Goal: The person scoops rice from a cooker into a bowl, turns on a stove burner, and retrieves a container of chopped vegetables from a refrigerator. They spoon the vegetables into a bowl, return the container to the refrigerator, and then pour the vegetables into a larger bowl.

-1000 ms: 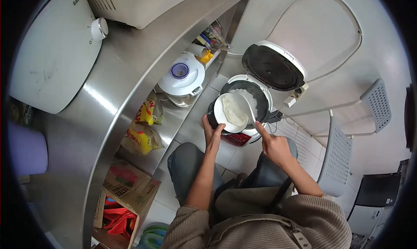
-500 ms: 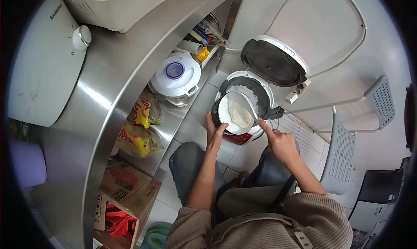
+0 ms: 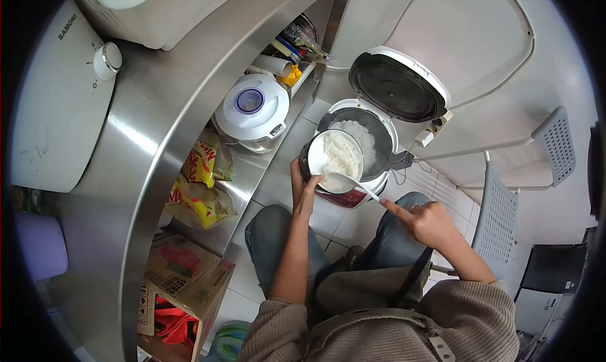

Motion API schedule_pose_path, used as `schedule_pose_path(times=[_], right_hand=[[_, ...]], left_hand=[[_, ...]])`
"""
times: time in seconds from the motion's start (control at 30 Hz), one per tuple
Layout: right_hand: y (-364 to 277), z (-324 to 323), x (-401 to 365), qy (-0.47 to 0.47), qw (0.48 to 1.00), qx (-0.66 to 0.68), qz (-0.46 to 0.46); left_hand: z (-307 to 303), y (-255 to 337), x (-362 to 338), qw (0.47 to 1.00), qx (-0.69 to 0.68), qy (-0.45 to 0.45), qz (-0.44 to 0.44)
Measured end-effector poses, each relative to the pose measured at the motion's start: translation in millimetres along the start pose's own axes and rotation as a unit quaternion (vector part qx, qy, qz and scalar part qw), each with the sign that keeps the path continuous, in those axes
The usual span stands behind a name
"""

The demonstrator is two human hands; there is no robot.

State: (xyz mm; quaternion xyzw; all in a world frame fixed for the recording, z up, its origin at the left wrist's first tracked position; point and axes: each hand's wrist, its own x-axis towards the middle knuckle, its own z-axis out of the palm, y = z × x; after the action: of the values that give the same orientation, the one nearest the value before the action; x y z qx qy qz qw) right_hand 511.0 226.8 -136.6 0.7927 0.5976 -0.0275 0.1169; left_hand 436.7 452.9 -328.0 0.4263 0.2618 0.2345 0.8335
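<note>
My left hand (image 3: 304, 190) grips a bowl (image 3: 317, 164), dark outside and white inside, tilted over the front of an open rice cooker (image 3: 344, 198). White rice (image 3: 341, 152) lies in the bowl, and more rice (image 3: 361, 135) shows in the cooker's dark pot. My right hand (image 3: 429, 222) is closed on the handle of a white spoon (image 3: 352, 183), index finger along it. The spoon's head is inside the bowl near its front rim. Behind the pot, the cooker's lid (image 3: 398, 87) stands raised.
At left runs a steel counter (image 3: 142, 119) with a shelf holding a white-lidded appliance (image 3: 254, 109) and yellow-red packets (image 3: 201, 201). Below is a cardboard box (image 3: 183, 267). A grey perforated chair (image 3: 495, 217) stands at right, near a socket strip (image 3: 435, 130).
The spoon has moved from across the bowl's far right side to its front rim. My right hand has shifted right and down. The bowl has moved slightly left and looks less tilted.
</note>
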Motion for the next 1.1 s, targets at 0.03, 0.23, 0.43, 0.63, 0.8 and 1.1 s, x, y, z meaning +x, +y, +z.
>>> schedule_pose_path(times=[0.03,0.23,0.43,0.63,0.8,1.1], right_hand=[[4.1,-6.7,0.7,0.026,1.0,-0.001,0.007],[27.6,-5.2,10.8,0.071,0.997,-0.009,0.03],[11.4,-2.7,13.4,0.047,0.999,0.008,-0.009],[-23.3,-1.6,17.6,0.066,0.994,0.068,0.046],[-26.1,14.5,25.1,0.12,0.983,0.07,0.123],[-13.0,10.4,18.4,0.178,0.954,0.149,0.189]], left_hand=[[-0.5,1.5,1.5,1.0,0.021,0.0,-0.002],[-2.3,0.8,7.2,1.0,0.022,-0.021,0.002],[-3.9,7.3,1.0,0.999,0.017,-0.039,-0.01],[8.8,-1.6,-9.9,0.999,0.006,-0.043,0.008],[18.1,1.6,-19.0,0.999,0.017,-0.019,0.036],[17.2,1.5,-21.0,0.999,0.011,-0.003,0.037]])
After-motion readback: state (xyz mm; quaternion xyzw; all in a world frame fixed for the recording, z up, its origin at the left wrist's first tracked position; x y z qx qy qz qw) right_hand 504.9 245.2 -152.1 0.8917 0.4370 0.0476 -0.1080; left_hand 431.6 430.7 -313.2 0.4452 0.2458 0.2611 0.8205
